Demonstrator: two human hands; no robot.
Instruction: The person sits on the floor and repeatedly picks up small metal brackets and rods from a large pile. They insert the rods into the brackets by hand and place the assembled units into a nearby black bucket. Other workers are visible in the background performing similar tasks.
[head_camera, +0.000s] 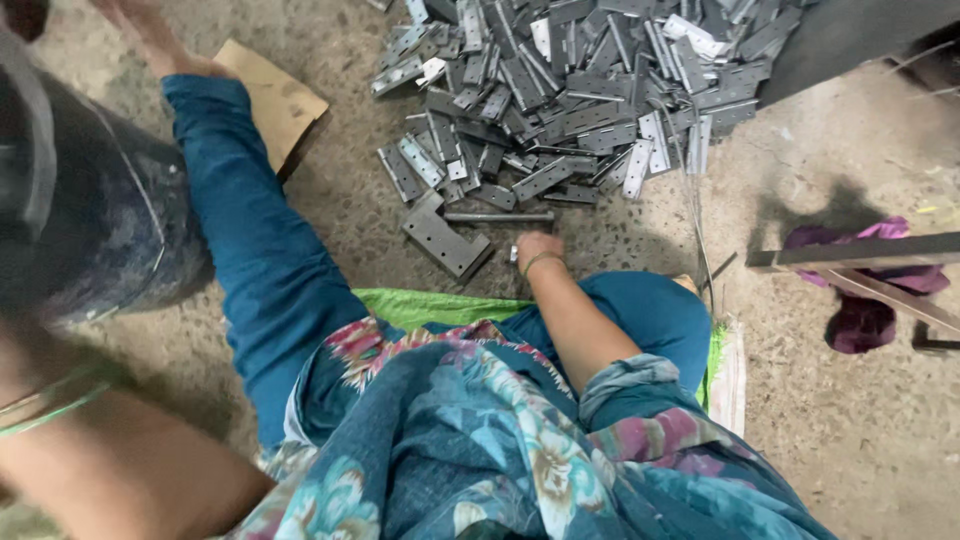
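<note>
Grey metal hinge plates (570, 90) lie heaped on the speckled concrete floor (850, 420) in the upper middle of the frame, with a few strays spilling toward the centre. Nearest, at the lower left, the left forearm fills the corner with thin green bangles (45, 405) on the wrist; the left hand itself is out of frame, so its fingers cannot be told. At the centre the right hand (537, 250) rests knuckles-up on the floor, fingers curled under, and whether they grip anything cannot be seen. Just left of it lies a larger flat grey steel plate (445, 240), and just above it a thin steel rod (498, 216). A purple cloth (865, 300) sits at the right, a brown cardboard piece (280, 100) at the upper left
</note>
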